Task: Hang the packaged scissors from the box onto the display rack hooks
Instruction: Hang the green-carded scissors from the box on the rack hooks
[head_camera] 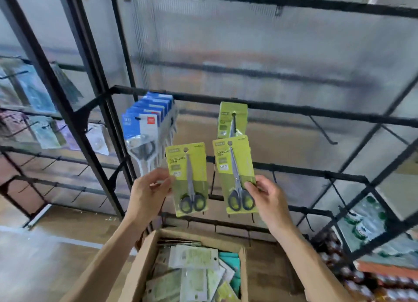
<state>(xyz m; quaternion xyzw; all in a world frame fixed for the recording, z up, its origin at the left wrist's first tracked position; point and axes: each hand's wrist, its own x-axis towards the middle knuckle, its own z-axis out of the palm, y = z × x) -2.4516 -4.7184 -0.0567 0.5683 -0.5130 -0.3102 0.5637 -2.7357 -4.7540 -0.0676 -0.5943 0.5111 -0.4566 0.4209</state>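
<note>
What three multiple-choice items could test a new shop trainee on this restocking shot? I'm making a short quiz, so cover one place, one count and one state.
1. Where does the cardboard box sit?
A. Below the hands, in front of the display rack
B. On the rack's top bar
C. Behind the frosted panel

2. How many green scissors packs are up by the rack, held or hung?
A. One
B. Three
C. Five

3. What is the right hand doing?
A. Resting open on the box
B. Gripping a bare hook
C. Pinching a pack at its lower edge

Key: 1 A, the box lies at the bottom of the view under both arms. 2 B, the left pack is in the left hand, the right pack in the right, and the hung pack is on a hook. 3 C, thumb and fingers clamp the right pack.
</note>
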